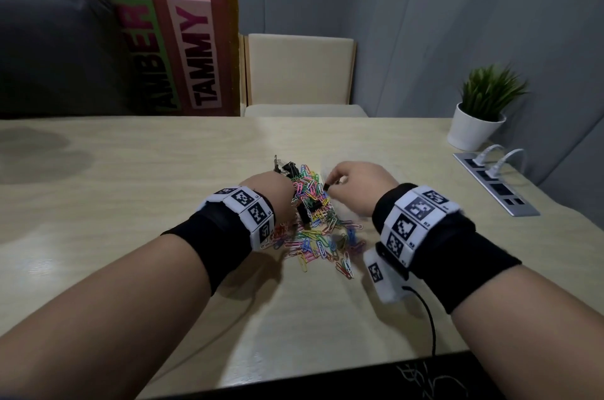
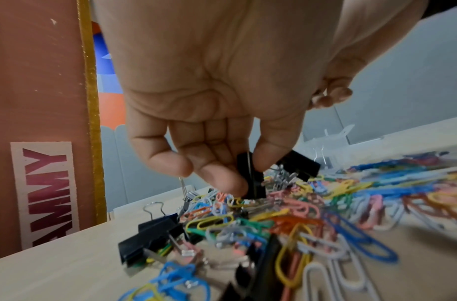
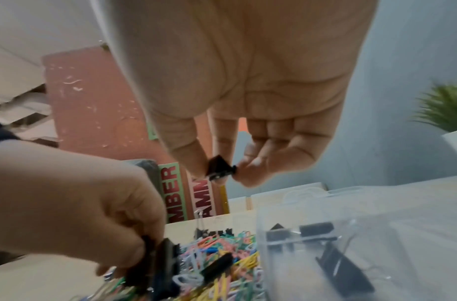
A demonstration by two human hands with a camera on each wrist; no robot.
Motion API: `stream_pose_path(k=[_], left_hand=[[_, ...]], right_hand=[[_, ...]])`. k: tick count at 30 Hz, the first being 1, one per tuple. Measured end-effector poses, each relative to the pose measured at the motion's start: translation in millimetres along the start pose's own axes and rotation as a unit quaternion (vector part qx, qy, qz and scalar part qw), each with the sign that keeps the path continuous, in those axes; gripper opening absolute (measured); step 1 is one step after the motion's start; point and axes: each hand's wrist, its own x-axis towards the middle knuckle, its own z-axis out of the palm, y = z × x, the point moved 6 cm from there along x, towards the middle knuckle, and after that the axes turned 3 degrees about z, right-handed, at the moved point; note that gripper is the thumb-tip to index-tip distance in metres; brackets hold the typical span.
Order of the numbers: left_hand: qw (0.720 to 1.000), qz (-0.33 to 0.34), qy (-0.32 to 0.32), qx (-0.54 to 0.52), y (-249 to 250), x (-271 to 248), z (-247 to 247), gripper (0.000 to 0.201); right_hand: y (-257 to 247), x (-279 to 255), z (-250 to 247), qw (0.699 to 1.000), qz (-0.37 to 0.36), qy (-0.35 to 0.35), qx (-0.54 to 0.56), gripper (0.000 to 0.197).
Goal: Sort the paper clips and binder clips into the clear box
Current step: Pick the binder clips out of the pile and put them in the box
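A heap of coloured paper clips [image 1: 318, 229] mixed with black binder clips [image 2: 150, 236] lies mid-table. My left hand [image 1: 274, 193] is down in the heap's left side; its thumb and fingers [image 2: 222, 179] pinch a black binder clip [image 2: 250, 179]. My right hand [image 1: 356, 182] hovers over the heap's right edge, pinching a small black binder clip [image 3: 219, 168] between thumb and forefinger above the table. The clear box [image 3: 376, 234] stands under and right of that hand, with several black binder clips [image 3: 314, 230] inside. In the head view the box is barely visible.
A white pot with a green plant [image 1: 477, 118] stands at the table's far right. A power strip [image 1: 496, 184] with white plugs lies along the right edge. A cream chair [image 1: 300, 73] stands beyond the far edge. Name signs [image 1: 199, 53] lean at the back left.
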Motion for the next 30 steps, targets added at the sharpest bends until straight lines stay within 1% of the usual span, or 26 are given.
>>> stream_pose_path(k=[2, 5, 8, 10, 12, 14, 15, 18, 21, 23, 25, 28, 30], left_hand=[[1.0, -0.003, 0.021, -0.008, -1.3, -1.3, -6.4, 0.042], [0.999, 0.002, 0.051, -0.02, 0.1, -3.1, -16.9, 0.039], [1.0, 0.02, 0.023, -0.001, 6.1, -3.1, -19.8, 0.037], [0.999, 0.032, 0.008, 0.013, 9.7, -1.4, -20.5, 0.036], [0.999, 0.041, 0.017, 0.016, 11.1, 0.1, -25.3, 0.029], [0.998, 0.054, 0.042, 0.008, 11.5, -0.1, -31.4, 0.019], [0.996, 0.065, 0.058, -0.004, 12.0, -0.8, -34.9, 0.018], [0.989, 0.08, 0.12, -0.046, 12.9, -5.0, -47.2, 0.023], [0.984, 0.05, 0.162, -0.06, 6.9, -5.7, -57.5, 0.024], [0.985, 0.017, 0.167, -0.046, -0.7, -4.6, -60.1, 0.025], [0.986, -0.009, 0.162, -0.026, -9.7, -2.8, -59.0, 0.024], [0.987, -0.035, 0.155, -0.028, -22.5, 1.3, -56.3, 0.023], [0.985, -0.042, 0.159, -0.044, -26.9, 2.8, -56.1, 0.023]], right_hand=[[11.7, 7.0, -7.4, 0.999, 0.024, 0.026, 0.004, 0.027], [29.8, 12.8, -9.7, 0.998, 0.055, 0.029, -0.026, 0.036], [39.4, 11.4, -8.1, 0.997, 0.068, 0.018, -0.045, 0.032], [38.7, 7.9, -5.3, 0.997, 0.052, 0.012, -0.05, 0.028], [33.5, 5.2, -1.2, 0.999, 0.021, 0.014, -0.045, 0.028], [24.5, 2.6, 3.9, 0.999, -0.013, 0.011, -0.032, 0.031], [19.9, 2.2, 7.1, 0.999, -0.029, 0.006, -0.026, 0.033], [7.4, 4.5, 17.3, 0.998, -0.054, -0.005, -0.039, 0.037], [-1.1, 7.4, 29.6, 0.991, -0.055, -0.009, -0.124, 0.037], [-7.3, 7.4, 35.9, 0.978, -0.07, -0.006, -0.196, 0.034], [-14.2, 7.2, 43.5, 0.963, -0.101, -0.015, -0.248, 0.034], [-23.9, 7.1, 56.8, 0.949, -0.128, -0.055, -0.283, 0.044], [-29.5, 7.7, 59.3, 0.949, -0.126, -0.04, -0.285, 0.038]])
